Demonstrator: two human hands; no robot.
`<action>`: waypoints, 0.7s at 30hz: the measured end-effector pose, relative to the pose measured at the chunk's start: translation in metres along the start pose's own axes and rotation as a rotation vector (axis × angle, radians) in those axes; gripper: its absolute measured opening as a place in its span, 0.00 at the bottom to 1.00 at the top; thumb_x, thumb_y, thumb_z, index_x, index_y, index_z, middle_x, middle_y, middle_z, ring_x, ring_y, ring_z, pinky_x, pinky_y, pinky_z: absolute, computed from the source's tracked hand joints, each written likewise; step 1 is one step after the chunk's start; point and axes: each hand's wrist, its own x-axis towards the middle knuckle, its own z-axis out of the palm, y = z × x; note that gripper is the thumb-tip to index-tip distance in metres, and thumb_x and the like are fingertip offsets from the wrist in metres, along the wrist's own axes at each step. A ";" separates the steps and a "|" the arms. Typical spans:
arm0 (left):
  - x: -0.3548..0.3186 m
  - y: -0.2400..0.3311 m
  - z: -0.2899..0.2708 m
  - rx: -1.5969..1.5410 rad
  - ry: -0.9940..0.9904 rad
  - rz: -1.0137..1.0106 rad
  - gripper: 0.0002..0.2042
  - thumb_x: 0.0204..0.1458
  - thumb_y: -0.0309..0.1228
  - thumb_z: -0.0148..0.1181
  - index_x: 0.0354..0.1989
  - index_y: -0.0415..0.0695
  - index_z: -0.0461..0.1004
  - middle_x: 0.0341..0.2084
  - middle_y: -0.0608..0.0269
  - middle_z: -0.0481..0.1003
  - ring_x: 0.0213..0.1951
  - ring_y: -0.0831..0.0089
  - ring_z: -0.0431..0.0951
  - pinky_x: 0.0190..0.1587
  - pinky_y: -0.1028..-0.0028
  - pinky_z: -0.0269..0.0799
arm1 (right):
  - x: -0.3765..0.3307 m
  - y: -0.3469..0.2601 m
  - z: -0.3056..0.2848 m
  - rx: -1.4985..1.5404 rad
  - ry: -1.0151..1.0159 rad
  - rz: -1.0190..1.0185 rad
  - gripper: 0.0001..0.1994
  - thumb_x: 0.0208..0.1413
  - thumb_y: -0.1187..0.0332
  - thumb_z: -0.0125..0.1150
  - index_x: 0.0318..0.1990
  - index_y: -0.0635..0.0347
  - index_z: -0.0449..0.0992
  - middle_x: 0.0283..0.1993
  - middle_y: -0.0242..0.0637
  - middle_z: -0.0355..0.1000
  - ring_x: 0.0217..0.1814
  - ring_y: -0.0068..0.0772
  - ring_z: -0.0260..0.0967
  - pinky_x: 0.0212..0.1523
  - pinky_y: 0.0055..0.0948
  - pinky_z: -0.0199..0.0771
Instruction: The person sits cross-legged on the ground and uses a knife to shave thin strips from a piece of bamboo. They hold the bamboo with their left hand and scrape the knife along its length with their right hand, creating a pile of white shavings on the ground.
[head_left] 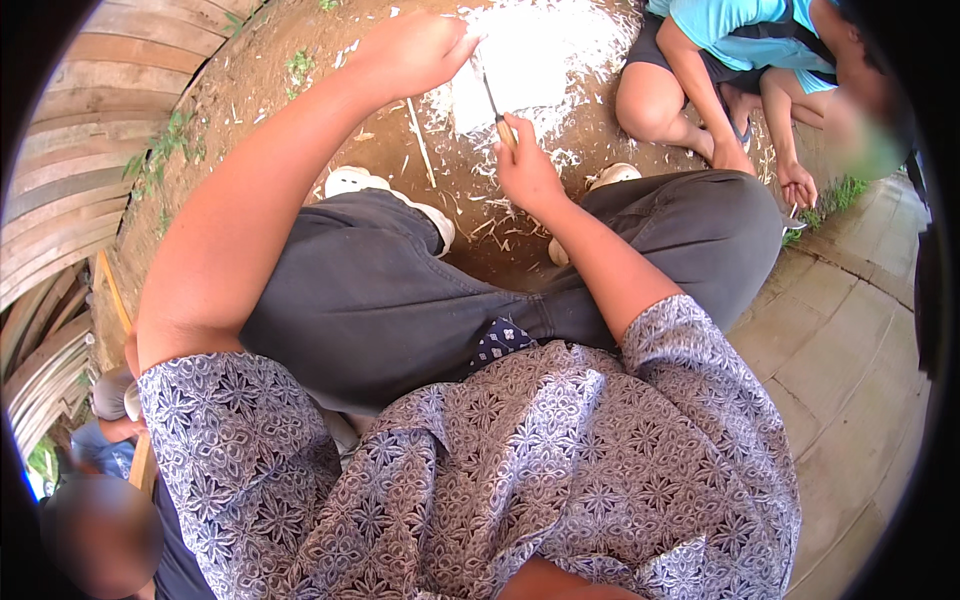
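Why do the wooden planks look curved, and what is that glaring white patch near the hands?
Head view: the fisheye lens bends the brown wooden planks toward the rim; harsh sun overexposes the pale heap of shavings, washing out detail beyond the left hand and the right hand, which grips a thin dark blade.

We see bare dirt (300, 90) strewn with pale shavings (560, 45) at top centre. A crouching person (740, 50) in a turquoise shirt fills the upper right. Curved planks (70, 150) line the left edge, and paving slabs (850, 350) lie at right. White shoes (350, 182) sit near the centre.
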 end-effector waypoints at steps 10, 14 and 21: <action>-0.009 -0.008 -0.001 0.031 -0.010 -0.026 0.24 0.67 0.47 0.48 0.31 0.39 0.80 0.25 0.42 0.78 0.32 0.42 0.79 0.38 0.50 0.74 | -0.009 -0.041 -0.013 0.107 -0.091 0.037 0.24 0.69 0.61 0.50 0.69 0.54 0.57 0.46 0.63 0.77 0.51 0.64 0.77 0.53 0.54 0.73; 0.000 -0.007 -0.003 -0.022 -0.040 -0.064 0.24 0.67 0.46 0.47 0.31 0.39 0.80 0.25 0.42 0.78 0.32 0.43 0.79 0.38 0.50 0.74 | 0.006 0.003 0.002 -0.039 -0.087 0.063 0.24 0.68 0.62 0.51 0.68 0.54 0.59 0.43 0.62 0.78 0.48 0.63 0.78 0.49 0.51 0.76; -0.003 -0.015 -0.002 0.033 -0.048 -0.093 0.24 0.67 0.46 0.48 0.30 0.39 0.80 0.25 0.41 0.78 0.32 0.43 0.79 0.39 0.50 0.74 | -0.005 -0.025 -0.003 0.089 -0.059 0.034 0.23 0.67 0.63 0.53 0.67 0.55 0.61 0.43 0.61 0.78 0.48 0.63 0.78 0.51 0.52 0.75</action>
